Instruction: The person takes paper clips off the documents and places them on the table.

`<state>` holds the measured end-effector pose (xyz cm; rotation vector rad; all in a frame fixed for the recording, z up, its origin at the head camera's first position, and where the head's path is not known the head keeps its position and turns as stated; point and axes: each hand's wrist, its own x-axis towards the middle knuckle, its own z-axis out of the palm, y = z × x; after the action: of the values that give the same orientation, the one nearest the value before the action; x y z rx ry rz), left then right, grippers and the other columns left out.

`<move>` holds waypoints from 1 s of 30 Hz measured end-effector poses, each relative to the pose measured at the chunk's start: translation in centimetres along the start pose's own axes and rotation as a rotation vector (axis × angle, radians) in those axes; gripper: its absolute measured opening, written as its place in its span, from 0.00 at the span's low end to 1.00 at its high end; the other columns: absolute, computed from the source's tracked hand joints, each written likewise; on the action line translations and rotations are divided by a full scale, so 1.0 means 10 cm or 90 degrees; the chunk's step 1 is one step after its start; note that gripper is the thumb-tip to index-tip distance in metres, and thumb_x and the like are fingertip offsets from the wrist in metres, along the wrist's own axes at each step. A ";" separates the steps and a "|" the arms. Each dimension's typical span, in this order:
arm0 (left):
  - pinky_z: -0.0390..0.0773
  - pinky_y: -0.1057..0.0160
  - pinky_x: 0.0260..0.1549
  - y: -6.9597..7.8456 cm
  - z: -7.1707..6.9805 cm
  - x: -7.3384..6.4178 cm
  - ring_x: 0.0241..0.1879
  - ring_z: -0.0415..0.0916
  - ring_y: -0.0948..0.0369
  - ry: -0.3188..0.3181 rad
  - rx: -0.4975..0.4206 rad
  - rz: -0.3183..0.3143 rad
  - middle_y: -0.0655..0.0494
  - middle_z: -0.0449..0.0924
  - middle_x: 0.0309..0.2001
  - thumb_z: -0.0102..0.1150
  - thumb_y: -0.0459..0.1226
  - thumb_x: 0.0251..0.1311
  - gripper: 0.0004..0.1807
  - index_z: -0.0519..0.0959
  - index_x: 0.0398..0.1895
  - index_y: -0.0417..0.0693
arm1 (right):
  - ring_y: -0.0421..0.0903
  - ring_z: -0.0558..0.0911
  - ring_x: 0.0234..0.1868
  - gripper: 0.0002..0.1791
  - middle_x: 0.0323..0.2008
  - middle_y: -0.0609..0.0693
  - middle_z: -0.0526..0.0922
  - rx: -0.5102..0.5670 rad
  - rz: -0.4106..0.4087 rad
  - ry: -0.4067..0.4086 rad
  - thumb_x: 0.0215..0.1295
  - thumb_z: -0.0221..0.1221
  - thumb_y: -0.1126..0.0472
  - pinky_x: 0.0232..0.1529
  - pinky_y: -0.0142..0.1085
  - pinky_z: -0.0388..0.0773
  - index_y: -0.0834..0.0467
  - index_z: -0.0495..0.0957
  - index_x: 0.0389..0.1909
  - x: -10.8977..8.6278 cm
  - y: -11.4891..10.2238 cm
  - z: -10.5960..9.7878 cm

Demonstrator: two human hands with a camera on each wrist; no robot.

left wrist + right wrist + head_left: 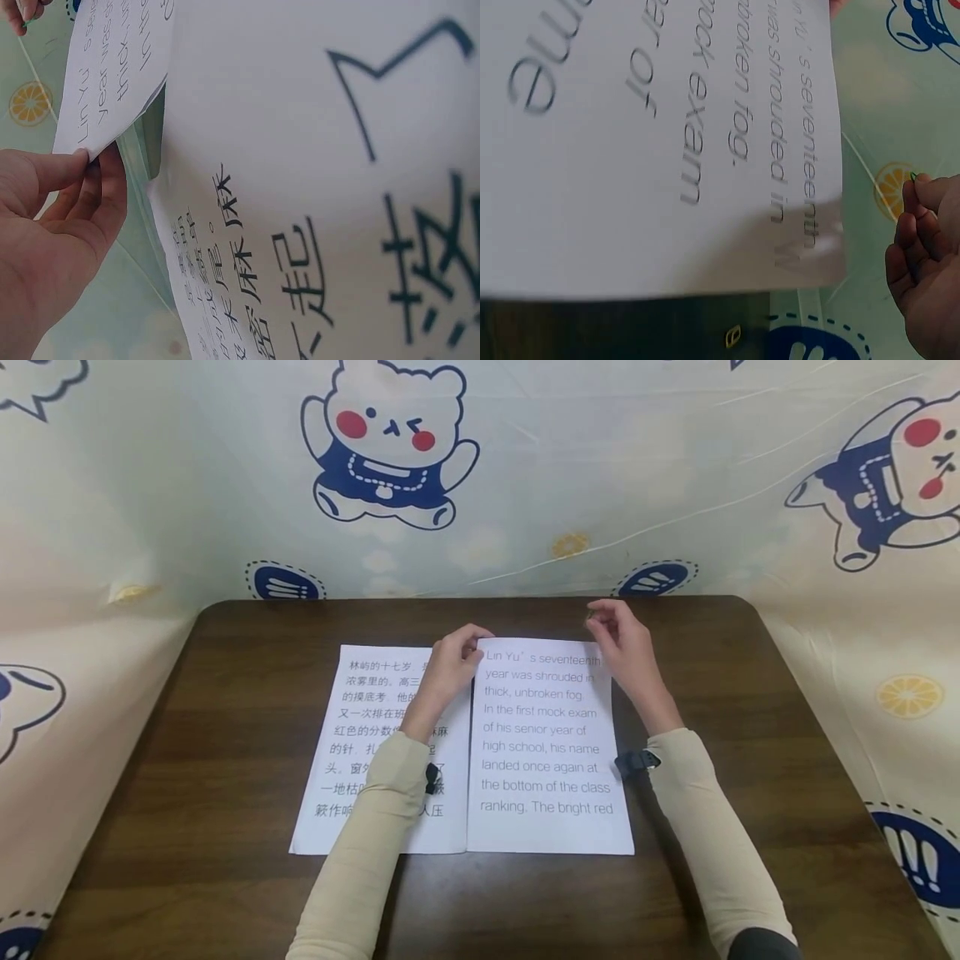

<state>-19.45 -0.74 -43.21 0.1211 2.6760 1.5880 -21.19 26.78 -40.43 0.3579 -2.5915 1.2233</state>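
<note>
My left hand (450, 662) pinches the top left corner of an English-printed page (547, 752) between thumb and fingers. In the left wrist view, the edge of that page (112, 75) stands raised at the corner. Beside it on the left lies a Chinese-printed page (375, 760), partly covered by my left forearm. My right hand (624, 639) hovers by the English page's top right corner. Between its thumb and forefinger, the right wrist view shows the tip of a small green paper clip (914, 177), mostly hidden by the fingers.
Both pages lie on a dark brown wooden table (187, 760). A small yellow looped thing (733, 335) shows beyond the page's right edge in the right wrist view. Patterned cloth (570, 468) with cartoon bears hangs around the table. A dark band (637, 763) circles my right wrist.
</note>
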 end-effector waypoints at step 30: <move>0.77 0.54 0.61 -0.03 0.01 0.01 0.57 0.79 0.54 0.010 -0.010 -0.002 0.51 0.83 0.56 0.54 0.32 0.72 0.17 0.78 0.60 0.54 | 0.40 0.74 0.43 0.18 0.45 0.55 0.80 -0.038 0.080 0.015 0.76 0.54 0.56 0.43 0.20 0.70 0.56 0.74 0.61 -0.18 0.40 -0.43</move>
<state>-19.53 -0.84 -43.52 0.1043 2.6722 1.6162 -20.31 32.83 -41.25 0.1712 -2.6585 1.1794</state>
